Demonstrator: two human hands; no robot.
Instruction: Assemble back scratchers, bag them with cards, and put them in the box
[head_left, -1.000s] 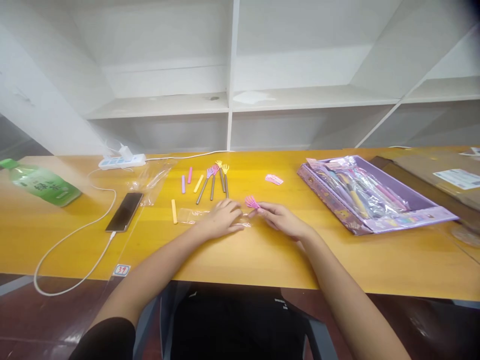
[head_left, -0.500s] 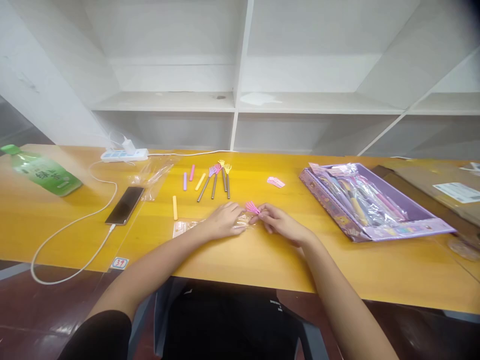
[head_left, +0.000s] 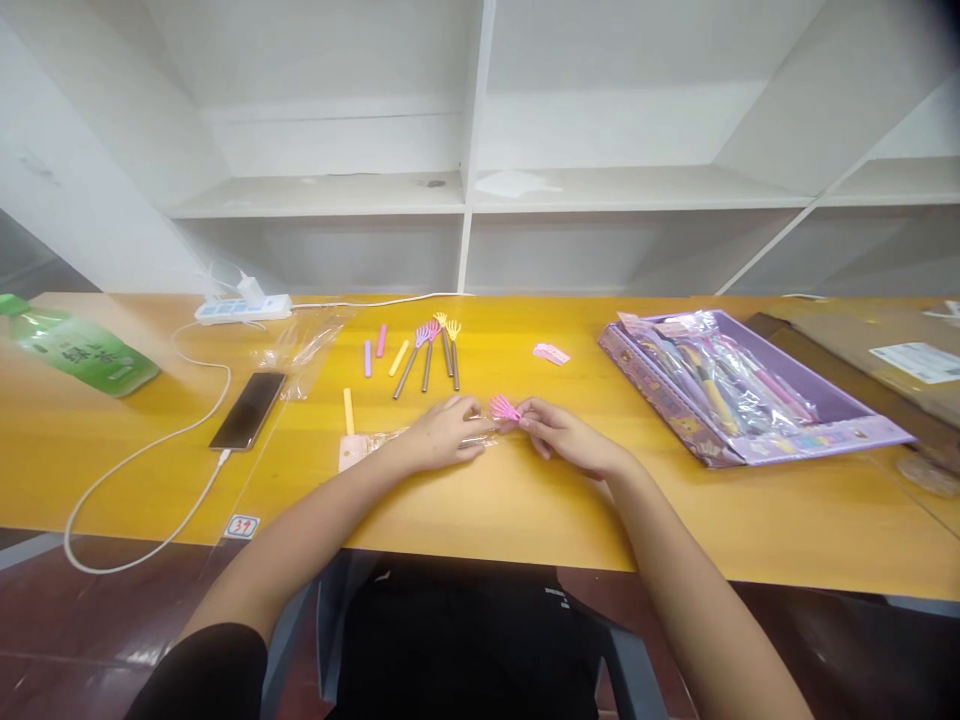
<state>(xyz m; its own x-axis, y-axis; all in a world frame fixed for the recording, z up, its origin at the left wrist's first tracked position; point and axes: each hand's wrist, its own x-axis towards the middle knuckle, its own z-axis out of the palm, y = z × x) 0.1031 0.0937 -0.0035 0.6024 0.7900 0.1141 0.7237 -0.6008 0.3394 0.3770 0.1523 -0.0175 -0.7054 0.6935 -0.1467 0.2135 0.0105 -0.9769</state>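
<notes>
My left hand (head_left: 442, 432) lies over a clear plastic sleeve (head_left: 367, 447) on the yellow table (head_left: 525, 500), fingers curled on its right end. My right hand (head_left: 562, 435) pinches the stem of a small pink claw-headed tool (head_left: 504, 408) right at the sleeve's mouth. Both hands nearly touch. Behind them lie several more claw tools with dark metal stems (head_left: 433, 352) and loose coloured grips in purple, pink and yellow (head_left: 381, 342). One yellow grip (head_left: 348, 410) lies just left of the sleeve.
A purple tray of packed items (head_left: 750, 395) stands at the right, beside a cardboard box (head_left: 885, 360). A phone (head_left: 247, 410) on a white cable, a power strip (head_left: 244, 310) and a green bottle (head_left: 79, 350) lie at the left. White shelves rise behind.
My hands stay together at the sleeve; the pink tool's stem has slid a little further into it. The view has shifted slightly.
</notes>
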